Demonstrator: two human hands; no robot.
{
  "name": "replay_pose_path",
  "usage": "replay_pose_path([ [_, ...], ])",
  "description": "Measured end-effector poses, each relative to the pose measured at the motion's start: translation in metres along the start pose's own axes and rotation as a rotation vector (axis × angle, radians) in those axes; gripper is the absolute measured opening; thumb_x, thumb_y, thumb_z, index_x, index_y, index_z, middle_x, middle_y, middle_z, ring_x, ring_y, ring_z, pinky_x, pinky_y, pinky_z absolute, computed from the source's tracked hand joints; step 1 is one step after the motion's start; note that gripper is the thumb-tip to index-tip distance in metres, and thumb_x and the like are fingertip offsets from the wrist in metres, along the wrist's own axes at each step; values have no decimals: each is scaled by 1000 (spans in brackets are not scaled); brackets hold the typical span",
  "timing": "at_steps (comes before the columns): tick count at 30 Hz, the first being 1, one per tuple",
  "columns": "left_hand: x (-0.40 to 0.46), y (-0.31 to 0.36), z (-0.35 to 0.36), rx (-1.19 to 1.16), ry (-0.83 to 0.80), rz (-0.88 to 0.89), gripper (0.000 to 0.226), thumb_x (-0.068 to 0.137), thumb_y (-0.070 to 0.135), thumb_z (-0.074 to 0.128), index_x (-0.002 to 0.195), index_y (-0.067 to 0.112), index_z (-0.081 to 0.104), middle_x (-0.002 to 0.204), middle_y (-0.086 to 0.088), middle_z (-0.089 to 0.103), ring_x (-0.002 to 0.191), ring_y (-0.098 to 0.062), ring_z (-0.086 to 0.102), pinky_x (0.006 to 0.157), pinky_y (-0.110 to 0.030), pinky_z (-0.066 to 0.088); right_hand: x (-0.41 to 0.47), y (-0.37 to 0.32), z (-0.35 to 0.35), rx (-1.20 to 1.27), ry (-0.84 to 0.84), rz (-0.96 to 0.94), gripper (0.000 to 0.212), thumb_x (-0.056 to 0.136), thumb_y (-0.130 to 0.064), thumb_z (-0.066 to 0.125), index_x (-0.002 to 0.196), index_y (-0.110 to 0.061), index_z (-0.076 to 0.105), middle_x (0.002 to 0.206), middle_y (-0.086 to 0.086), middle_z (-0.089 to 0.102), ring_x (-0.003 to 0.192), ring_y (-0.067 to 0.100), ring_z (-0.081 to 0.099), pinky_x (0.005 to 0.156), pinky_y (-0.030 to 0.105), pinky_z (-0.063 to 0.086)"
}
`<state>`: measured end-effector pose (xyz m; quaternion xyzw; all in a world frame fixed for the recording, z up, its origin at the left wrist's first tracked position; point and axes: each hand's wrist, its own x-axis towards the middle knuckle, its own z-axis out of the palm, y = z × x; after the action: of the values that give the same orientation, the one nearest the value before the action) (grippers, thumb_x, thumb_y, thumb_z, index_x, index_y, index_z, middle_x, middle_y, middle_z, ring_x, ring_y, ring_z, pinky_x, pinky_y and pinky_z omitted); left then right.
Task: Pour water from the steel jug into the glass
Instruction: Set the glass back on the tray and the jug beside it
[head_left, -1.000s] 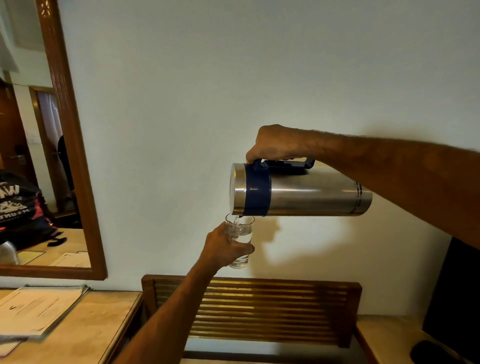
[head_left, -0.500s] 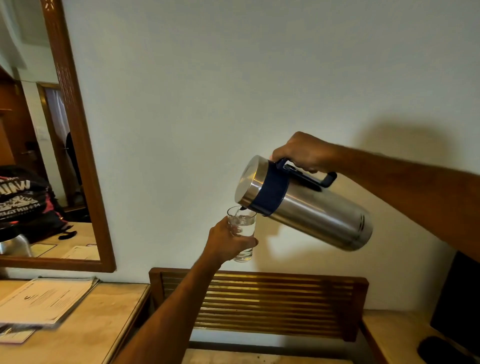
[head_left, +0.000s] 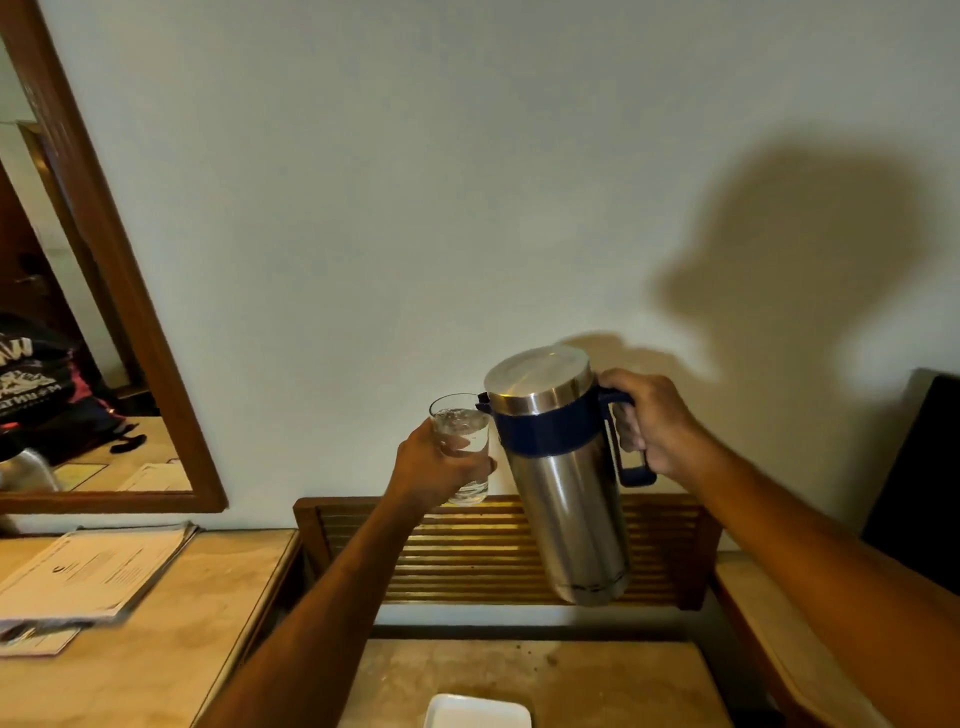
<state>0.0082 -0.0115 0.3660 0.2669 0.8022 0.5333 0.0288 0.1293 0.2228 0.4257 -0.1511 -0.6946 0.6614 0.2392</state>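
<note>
The right hand (head_left: 657, 423) has its grip wrapped around the dark blue handle of the steel jug (head_left: 563, 483), which hangs nearly upright in the air, its base tipped slightly away to the right and its lidded top leaning toward the glass (head_left: 461, 447). The jug body sits to the left of that grip, between the two hands. The left hand (head_left: 441, 470) holds the glass in a closed grip around its lower half; the rim and the water inside show above the fingers. Glass and jug's blue collar are just beside each other, above the slatted wooden rack (head_left: 506, 551). A white dish (head_left: 478, 712) lies on the table (head_left: 535, 675) below.
</note>
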Motion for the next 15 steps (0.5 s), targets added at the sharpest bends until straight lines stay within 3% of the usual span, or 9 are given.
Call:
replay_pose_path([
  [2, -3, -14, 8, -16, 3, -37, 49, 63, 38, 84, 108, 26, 71, 100, 4, 78, 91, -18, 74, 80, -37, 63, -6, 30, -1, 57, 44, 2, 41, 89, -24, 60, 49, -20, 70, 38, 0, 44, 31, 17, 36, 40, 24, 25],
  [3, -4, -21, 11, -12, 7, -47, 42, 64, 36, 86, 102, 27, 72, 95, 6, 79, 88, -16, 75, 77, -33, 63, -9, 42, 0, 90, 66, -8, 37, 89, -22, 60, 55, -20, 74, 44, 2, 56, 37, 20, 49, 44, 25, 34],
  [5, -9, -40, 21, -28, 18, -87, 43, 65, 27, 91, 103, 27, 72, 93, 7, 79, 87, -11, 75, 74, -27, 61, -16, 70, 3, 166, 102, 0, 25, 88, -21, 62, 69, -16, 79, 66, 2, 74, 63, 16, 68, 59, 27, 48],
  [8, -14, -71, 35, -86, 48, -176, 58, 62, 16, 94, 112, 23, 66, 101, 6, 75, 92, -10, 72, 75, -25, 58, -24, 108, 5, 227, 181, 53, 29, 80, -30, 67, 81, -2, 76, 73, 7, 73, 67, 21, 65, 56, 27, 48],
  [12, -26, -122, 64, -91, 80, -223, 63, 61, 16, 95, 112, 30, 59, 99, 14, 68, 92, 1, 66, 74, -18, 52, -35, 173, 1, 280, 248, 88, 17, 81, -25, 68, 72, -16, 79, 71, 0, 76, 75, 18, 71, 64, 32, 54],
  [15, -38, -166, 88, -101, 112, -274, 66, 63, 16, 94, 116, 26, 57, 105, 9, 68, 98, -4, 65, 82, -25, 53, -49, 224, -5, 329, 306, 81, 17, 84, -20, 66, 73, -18, 78, 73, -2, 76, 79, 17, 72, 66, 26, 55],
])
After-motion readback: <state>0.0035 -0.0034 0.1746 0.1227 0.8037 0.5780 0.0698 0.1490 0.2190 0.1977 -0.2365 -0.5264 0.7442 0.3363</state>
